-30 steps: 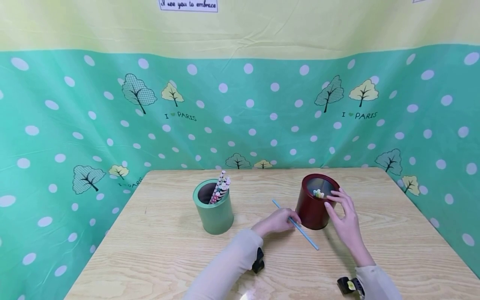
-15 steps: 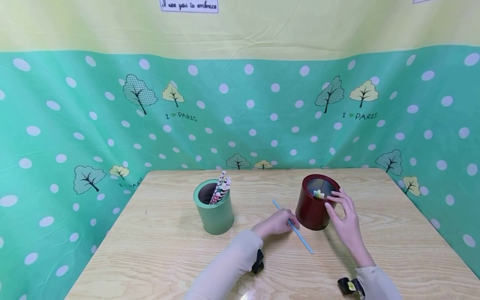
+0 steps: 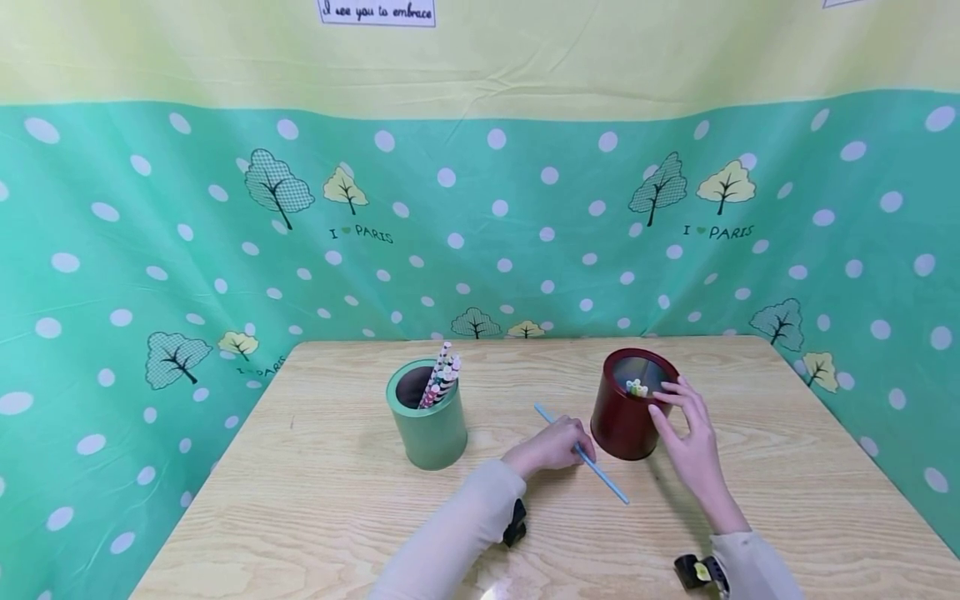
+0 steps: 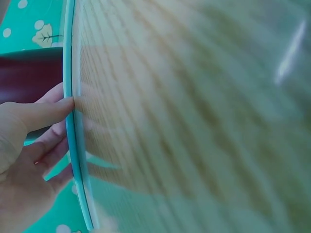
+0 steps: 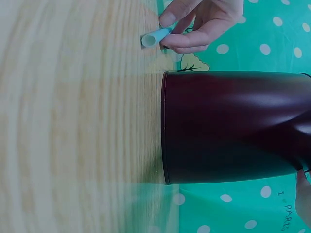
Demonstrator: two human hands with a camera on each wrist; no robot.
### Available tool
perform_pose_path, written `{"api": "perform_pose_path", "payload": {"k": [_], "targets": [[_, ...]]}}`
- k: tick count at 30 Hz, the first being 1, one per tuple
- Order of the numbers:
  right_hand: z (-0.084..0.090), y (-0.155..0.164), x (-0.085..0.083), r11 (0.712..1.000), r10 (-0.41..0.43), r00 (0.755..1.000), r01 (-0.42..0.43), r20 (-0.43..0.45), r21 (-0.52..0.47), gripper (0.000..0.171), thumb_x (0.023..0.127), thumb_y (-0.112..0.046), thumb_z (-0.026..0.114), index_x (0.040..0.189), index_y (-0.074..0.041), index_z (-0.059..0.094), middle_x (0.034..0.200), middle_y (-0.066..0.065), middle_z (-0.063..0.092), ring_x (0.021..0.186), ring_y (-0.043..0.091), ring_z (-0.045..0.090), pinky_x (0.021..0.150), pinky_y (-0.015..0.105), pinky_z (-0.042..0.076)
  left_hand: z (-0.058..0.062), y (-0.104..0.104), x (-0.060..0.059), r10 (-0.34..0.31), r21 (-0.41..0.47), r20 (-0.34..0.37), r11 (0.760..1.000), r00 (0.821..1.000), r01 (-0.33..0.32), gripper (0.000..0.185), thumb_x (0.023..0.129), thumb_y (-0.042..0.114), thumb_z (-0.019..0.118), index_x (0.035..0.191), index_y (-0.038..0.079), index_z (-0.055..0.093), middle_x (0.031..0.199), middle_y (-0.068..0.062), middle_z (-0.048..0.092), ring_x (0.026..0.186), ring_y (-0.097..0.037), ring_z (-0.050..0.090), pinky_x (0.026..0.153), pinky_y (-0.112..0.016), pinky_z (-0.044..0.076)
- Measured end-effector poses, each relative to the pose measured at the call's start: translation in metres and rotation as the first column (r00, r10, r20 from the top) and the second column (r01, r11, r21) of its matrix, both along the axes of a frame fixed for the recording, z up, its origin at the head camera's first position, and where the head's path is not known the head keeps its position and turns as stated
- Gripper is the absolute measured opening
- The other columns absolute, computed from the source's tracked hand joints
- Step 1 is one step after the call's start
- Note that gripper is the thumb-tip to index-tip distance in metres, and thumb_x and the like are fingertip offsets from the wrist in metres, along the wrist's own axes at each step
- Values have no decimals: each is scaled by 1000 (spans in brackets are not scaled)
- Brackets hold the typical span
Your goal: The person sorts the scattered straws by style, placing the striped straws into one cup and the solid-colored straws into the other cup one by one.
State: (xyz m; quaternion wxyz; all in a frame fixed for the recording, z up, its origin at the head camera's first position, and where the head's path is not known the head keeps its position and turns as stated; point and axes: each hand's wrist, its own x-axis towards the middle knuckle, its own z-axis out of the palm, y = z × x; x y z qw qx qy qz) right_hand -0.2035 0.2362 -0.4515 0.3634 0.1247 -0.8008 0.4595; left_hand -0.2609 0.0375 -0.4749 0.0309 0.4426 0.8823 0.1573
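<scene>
My left hand (image 3: 553,447) pinches a light blue straw (image 3: 600,475) just above the table, left of a dark red can (image 3: 624,412). The left wrist view shows the thumb (image 4: 41,112) pressed on the blue straw (image 4: 73,145). My right hand (image 3: 690,433) holds the red can at its rim and right side; several pale straw ends (image 3: 637,387) show inside. In the right wrist view the red can (image 5: 233,126) fills the frame, with the left hand (image 5: 204,24) and the straw's end (image 5: 153,38) beyond it. Only a fingertip (image 5: 303,194) of the right hand shows there.
A green can (image 3: 427,417) holding several patterned straws (image 3: 442,379) stands on the wooden table (image 3: 337,500) to the left. A green dotted cloth (image 3: 150,250) hangs around the table on three sides.
The left hand has shifted the blue straw slightly left and lifted its far end. The right hand stays on the red can.
</scene>
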Motion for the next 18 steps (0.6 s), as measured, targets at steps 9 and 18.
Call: {"api": "perform_pose_path", "payload": {"k": [9, 18], "targets": [[0, 0, 0, 1000, 0, 1000, 0, 3, -2, 21, 78, 2, 62, 99, 1, 61, 116, 15, 50, 128, 12, 27, 101, 17, 19, 1, 1, 1, 14, -66, -17, 998, 1000, -15, 15, 73, 9, 67, 80, 22, 70, 79, 11, 60, 78, -4, 42, 69, -13, 28], [1, -1, 1, 1000, -2, 1000, 2, 7, -5, 21, 79, 0, 62, 100, 1, 61, 116, 14, 50, 127, 25, 29, 101, 17, 19, 0, 0, 2, 41, -70, -16, 997, 999, -43, 15, 73, 10, 67, 80, 24, 67, 80, 13, 59, 77, -5, 41, 67, -16, 28]]}}
